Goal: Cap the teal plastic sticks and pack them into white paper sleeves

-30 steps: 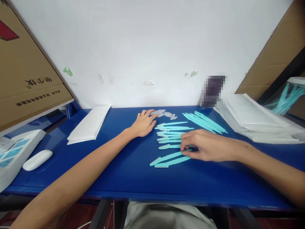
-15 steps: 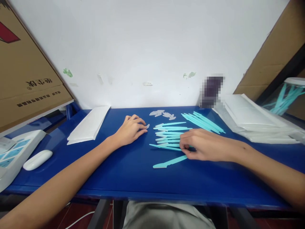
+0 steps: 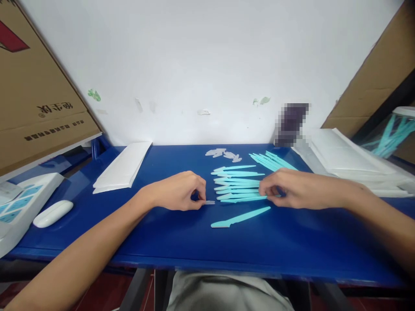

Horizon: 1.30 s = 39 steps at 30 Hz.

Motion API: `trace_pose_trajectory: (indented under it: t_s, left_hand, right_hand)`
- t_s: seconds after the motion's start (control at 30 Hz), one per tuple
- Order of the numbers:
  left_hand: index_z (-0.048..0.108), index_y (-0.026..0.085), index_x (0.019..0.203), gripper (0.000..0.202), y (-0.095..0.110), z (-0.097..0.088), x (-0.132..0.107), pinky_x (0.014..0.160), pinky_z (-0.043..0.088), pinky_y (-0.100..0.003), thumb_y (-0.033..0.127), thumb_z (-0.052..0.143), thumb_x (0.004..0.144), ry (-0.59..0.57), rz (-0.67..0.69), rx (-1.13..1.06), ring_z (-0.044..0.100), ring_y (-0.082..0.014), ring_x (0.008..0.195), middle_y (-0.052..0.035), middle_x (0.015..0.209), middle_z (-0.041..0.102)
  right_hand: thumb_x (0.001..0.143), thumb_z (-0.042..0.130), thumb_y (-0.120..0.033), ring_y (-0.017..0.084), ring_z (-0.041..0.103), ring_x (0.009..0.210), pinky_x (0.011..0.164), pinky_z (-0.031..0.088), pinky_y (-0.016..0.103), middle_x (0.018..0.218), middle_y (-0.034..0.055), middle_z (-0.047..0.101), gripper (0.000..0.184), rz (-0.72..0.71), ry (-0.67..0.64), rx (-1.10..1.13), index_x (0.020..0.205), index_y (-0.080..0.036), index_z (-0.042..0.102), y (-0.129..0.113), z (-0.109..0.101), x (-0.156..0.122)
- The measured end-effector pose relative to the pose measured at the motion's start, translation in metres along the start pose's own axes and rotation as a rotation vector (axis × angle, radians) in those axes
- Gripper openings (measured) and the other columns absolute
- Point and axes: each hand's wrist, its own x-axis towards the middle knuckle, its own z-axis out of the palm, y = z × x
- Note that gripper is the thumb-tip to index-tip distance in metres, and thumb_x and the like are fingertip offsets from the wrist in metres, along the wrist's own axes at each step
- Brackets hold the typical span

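My left hand (image 3: 178, 192) is closed in a pinch on a small clear plastic cap (image 3: 209, 202), just above the blue table (image 3: 181, 242). My right hand (image 3: 292, 188) is closed on the handle end of a turquoise plastic razor (image 3: 243, 198), whose tip points at the cap. Several more turquoise razors (image 3: 235, 180) lie in a row behind it. One razor (image 3: 240, 217) lies alone nearer to me. A small heap of clear caps (image 3: 223, 153) sits at the back of the table.
Another bundle of turquoise razors (image 3: 272, 160) lies at the back right. White packets are stacked at the left (image 3: 123, 166) and the right (image 3: 350, 162). A white mouse (image 3: 53, 213) and a white box (image 3: 16, 207) lie at the far left. Cardboard boxes flank the table.
My left hand came back from the heap of caps with one cap pinched and moved towards me. My right hand lifted one razor from the pair and turned it towards the cap.
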Motion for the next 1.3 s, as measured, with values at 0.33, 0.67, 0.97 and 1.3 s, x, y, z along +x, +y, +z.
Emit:
trace_pose_trajectory:
  t_s: [0.33,0.67,0.97,1.3]
  left_hand:
    - [0.078,0.019,0.083,0.017,0.002,0.01,0.008,0.077,0.043,-0.031,0.025,0.065,0.093,0.061,0.063,-0.021,0.059,-0.0141,0.075,-0.0014,0.082,0.071]
    - [0.078,0.018,0.085,0.013,0.002,0.011,0.008,0.075,0.043,-0.029,0.021,0.067,0.091,0.087,0.07,0.019,0.058,-0.0154,0.079,-0.002,0.083,0.069]
    - [0.072,0.018,0.076,0.017,0.011,0.027,0.019,0.077,0.038,-0.03,0.019,0.063,0.091,0.15,0.119,0.037,0.055,-0.0124,0.068,0.0014,0.07,0.063]
    - [0.068,0.016,0.12,0.035,-0.044,0.007,0.046,0.062,0.037,-0.027,0.033,0.046,0.099,0.44,-0.343,0.061,0.049,-0.0144,0.048,0.0057,0.05,0.053]
  right_hand:
    - [0.083,0.056,-0.025,0.017,0.06,0.069,0.063,0.04,0.03,0.078,0.0012,0.069,0.011,-0.076,0.089,-0.014,0.082,-0.022,0.067,0.001,0.0,-0.002]
    - [0.082,0.057,-0.019,0.015,0.057,0.069,0.067,0.04,0.028,0.078,-0.0001,0.066,0.009,-0.049,0.085,-0.034,0.083,-0.021,0.066,0.006,-0.004,-0.005]
    - [0.085,0.056,-0.022,0.015,0.059,0.07,0.065,0.041,0.027,0.086,0.0023,0.071,0.012,-0.118,0.151,-0.01,0.084,-0.02,0.068,-0.008,0.008,0.006]
    - [0.095,0.059,-0.04,0.019,0.066,0.079,0.072,0.045,0.03,0.091,0.0063,0.074,0.027,-0.171,0.281,-0.099,0.093,-0.019,0.076,0.001,0.007,0.008]
